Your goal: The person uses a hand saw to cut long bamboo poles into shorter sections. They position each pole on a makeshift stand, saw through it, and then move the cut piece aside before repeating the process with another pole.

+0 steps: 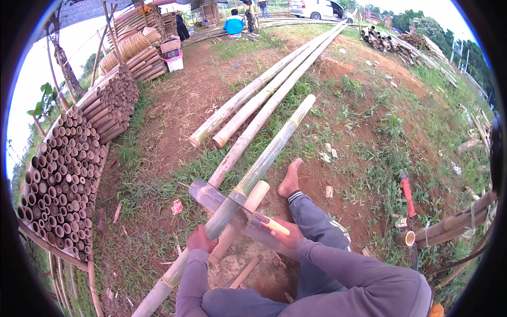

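A long green bamboo pole (259,169) runs slantwise in front of me, from lower left to upper middle. My left hand (203,240) is closed around its lower part. In my right hand (289,235) is the pale wooden handle of a handsaw (274,226), my fingers wrapped about it. Its thin dark blade reaches leftward to the pole's side; the teeth are too small to make out. Beneath the pole, a dark bamboo piece (206,194) and a paler bamboo piece (256,195) cross each other. My bare foot (290,179) rests on the soil to the right.
Three long bamboo poles (264,100) stretch away ahead. Stacked bamboo (63,185) rises at left. A red tool-like object (407,195) lies in the grass at right, near tied bamboo (449,230). Farther off are a person in blue (233,25) and a white car (314,9).
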The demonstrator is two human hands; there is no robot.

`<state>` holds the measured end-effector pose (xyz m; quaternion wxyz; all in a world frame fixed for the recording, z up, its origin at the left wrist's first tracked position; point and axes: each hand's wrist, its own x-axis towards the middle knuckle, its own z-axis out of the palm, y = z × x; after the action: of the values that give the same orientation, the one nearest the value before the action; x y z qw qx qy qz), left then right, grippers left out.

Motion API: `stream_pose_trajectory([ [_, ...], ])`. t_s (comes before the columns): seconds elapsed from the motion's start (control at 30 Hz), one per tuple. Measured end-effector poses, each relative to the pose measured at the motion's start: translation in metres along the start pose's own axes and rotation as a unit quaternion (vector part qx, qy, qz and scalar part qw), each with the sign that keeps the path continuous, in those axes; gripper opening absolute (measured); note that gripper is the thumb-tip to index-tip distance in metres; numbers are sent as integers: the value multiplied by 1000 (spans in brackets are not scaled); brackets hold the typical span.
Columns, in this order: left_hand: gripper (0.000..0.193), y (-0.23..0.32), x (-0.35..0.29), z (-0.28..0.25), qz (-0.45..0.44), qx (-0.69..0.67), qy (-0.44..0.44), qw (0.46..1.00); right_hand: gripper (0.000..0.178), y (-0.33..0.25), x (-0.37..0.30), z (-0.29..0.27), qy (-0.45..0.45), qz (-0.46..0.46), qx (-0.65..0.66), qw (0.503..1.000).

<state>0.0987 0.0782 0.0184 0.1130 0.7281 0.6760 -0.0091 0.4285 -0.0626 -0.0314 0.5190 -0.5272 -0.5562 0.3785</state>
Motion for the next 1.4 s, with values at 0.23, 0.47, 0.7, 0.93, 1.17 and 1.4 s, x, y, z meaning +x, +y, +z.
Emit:
stream_pose_trajectory([
  [0.23,71,-2,0,4,6,-14,7,1000,53,9,0,3,7,-21,-8,1000],
  [0.47,71,-7,2,10,9,-1,11,1000,52,4,-1,3,6,-25,-4,1000],
  [0.7,73,-4,1,9,8,-4,9,1000,51,-1,-1,2,14,-23,1,1000],
  [0.93,72,0,-2,2,1,-9,7,1000,55,-7,-1,0,6,-41,-26,999],
  [1.17,70,-1,-1,3,6,-14,18,1000,53,-5,0,-1,9,-34,-32,999],
  [1.4,70,-4,0,6,6,-9,16,1000,51,-5,0,1,10,-28,-9,1000],
])
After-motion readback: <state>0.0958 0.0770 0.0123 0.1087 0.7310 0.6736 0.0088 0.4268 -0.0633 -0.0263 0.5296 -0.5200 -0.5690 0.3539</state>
